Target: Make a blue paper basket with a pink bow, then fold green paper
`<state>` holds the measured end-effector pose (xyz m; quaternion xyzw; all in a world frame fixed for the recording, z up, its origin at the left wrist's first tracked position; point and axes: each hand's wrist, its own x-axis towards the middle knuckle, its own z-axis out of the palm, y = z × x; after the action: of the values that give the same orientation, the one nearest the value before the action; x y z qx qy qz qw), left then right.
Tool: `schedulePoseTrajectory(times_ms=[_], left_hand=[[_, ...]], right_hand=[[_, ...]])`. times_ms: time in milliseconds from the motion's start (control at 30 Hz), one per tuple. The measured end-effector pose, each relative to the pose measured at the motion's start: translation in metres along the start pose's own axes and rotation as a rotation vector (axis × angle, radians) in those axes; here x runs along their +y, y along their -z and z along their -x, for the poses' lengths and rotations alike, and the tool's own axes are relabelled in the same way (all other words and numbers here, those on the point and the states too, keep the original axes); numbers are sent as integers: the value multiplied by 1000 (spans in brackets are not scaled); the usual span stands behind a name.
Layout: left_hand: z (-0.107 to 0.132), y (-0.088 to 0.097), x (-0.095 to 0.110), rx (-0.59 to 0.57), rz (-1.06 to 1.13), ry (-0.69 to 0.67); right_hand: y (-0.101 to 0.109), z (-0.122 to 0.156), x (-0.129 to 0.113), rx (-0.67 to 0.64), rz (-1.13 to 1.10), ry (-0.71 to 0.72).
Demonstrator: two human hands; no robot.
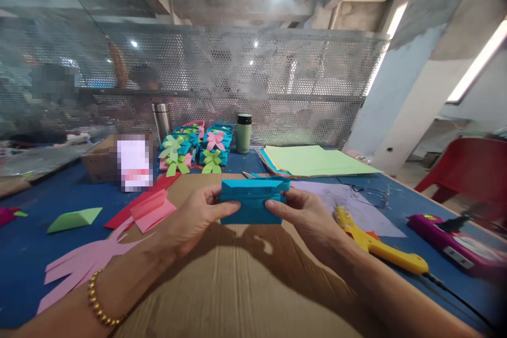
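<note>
A folded piece of blue paper (251,203), box-like with a flap along its top, is held up in front of me above a cardboard sheet (222,285). My left hand (204,208) grips its left end, thumb on the near face and fingers behind. At the right end my right hand (299,208) pinches it the same way. The fingers behind the paper are partly hidden. Just right of my right hand lies a yellow glue gun (380,248). Pink paper strips (87,259) and a folded pink paper (152,210) lie beside my left forearm.
Paper baskets with paper flowers (214,142) stand at the back, between a steel flask (161,121) and a green tumbler (244,134). Coloured sheets (317,161) are stacked behind right. A magenta power strip (455,245) sits at the right edge, a cardboard box (97,161) at left.
</note>
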<state>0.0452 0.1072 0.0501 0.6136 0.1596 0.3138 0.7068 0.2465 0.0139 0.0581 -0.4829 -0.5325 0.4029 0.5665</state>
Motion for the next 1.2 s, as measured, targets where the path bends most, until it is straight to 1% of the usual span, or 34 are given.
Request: schedulePoseTrajectory(times_ms=[100, 200, 267, 333, 367, 400, 467, 533, 567, 600, 700, 767, 833, 900, 967, 1100, 1200], left_hand=[[-1, 0, -2, -33, 57, 50], [-2, 1, -3, -3, 65, 76], [-2, 2, -1, 1, 48, 47], [-2, 5, 2, 10, -2, -16], [-3, 6, 4, 21, -41, -52], [-3, 7, 6, 36, -87, -89], [-3, 9, 9, 77, -185, -140], [-3, 11, 11, 102, -260, -153], [-3, 12, 11, 105, -286, -148], [-3, 13, 11, 100, -304, -138], [-1, 14, 9, 74, -327, -108], [2, 11, 8, 95, -348, -108], [6, 7, 7, 114, -357, -119], [9, 4, 7, 122, -353, -108], [9, 6, 6, 107, -362, -89], [3, 16, 4, -22, -408, -101], [2, 17, 4, -90, -434, -68]], right_hand=[[0, 2, 3, 52, -5, 13], [-1, 2, 7, 60, 1, 30], [1, 1, 7, 30, 19, 32], [5, 1, 7, -8, 49, 19], [10, 0, 6, -7, 61, 12], [14, 0, 5, 15, 69, 8], [25, -2, 1, 121, 79, 27], [35, -3, -4, 208, 89, 54], [38, -4, -6, 211, 89, 53], [39, -3, -9, 189, 78, 41], [37, 0, -15, 42, -22, -25], [33, 3, -17, -33, -106, -53], [30, 5, -18, -80, -155, -70], [28, 6, -18, -108, -166, -83], [28, 7, -17, -108, -154, -95], [26, 8, -12, -111, -89, -120], [21, 9, -11, -139, 35, -121]])
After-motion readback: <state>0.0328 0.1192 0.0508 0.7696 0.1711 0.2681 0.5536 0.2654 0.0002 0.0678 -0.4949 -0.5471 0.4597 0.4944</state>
